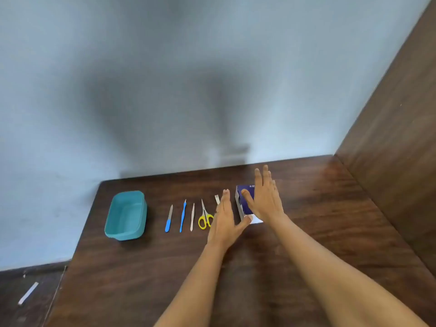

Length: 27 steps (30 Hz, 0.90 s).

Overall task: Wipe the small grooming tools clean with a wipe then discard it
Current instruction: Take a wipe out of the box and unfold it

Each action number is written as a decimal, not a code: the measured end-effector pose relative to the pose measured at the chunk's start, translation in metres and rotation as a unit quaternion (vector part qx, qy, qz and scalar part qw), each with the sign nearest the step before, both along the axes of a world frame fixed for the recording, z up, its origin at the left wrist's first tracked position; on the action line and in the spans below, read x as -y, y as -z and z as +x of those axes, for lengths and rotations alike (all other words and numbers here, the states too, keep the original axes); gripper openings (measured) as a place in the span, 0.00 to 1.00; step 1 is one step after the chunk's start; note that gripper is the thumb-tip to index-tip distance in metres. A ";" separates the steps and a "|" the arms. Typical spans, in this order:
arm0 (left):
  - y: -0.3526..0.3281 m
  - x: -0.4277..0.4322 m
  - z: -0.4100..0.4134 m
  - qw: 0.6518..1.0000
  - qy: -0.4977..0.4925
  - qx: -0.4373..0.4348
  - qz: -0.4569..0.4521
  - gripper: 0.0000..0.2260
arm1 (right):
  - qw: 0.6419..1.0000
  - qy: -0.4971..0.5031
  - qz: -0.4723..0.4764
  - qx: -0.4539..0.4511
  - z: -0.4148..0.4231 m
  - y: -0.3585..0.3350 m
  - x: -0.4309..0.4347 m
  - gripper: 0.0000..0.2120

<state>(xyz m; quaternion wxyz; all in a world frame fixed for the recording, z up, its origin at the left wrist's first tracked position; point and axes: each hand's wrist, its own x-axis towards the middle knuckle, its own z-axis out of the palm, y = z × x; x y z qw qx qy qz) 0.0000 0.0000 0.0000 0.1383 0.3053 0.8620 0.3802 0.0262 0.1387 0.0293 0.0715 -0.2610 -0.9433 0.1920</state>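
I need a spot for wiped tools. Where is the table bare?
Bare wood lies right of the blue box and in front of the teal tub. Crowded: the row from nail file to scissors, beside the left hand.

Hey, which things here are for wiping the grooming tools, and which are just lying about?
For the job: wipe box, blue-handled file, blue-handled pick, tweezers, yellow scissors, small metal tool behind the left hand, teal tub, probably for the used wipe.
Lying about: white strip on the floor.

Straight-fingered left hand (pixel 223 223) and right hand (pixel 265 199), both forward.
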 end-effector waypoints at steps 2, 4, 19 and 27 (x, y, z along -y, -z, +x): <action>0.012 -0.008 0.002 0.999 -0.029 0.008 0.035 0.42 | 1.000 0.018 -0.006 -0.003 -0.001 0.012 0.001 0.37; 0.023 -0.018 0.003 0.997 -0.057 0.017 0.045 0.44 | 0.999 0.031 -0.021 -0.003 -0.002 0.024 0.000 0.38; 0.077 -0.042 0.003 0.989 -0.017 -0.125 0.081 0.34 | 0.997 0.053 0.051 -0.039 -0.013 0.052 -0.005 0.39; 0.073 -0.039 0.039 0.987 -0.045 -0.148 0.043 0.38 | 0.994 -0.003 -0.053 -0.093 0.018 0.029 -0.009 0.15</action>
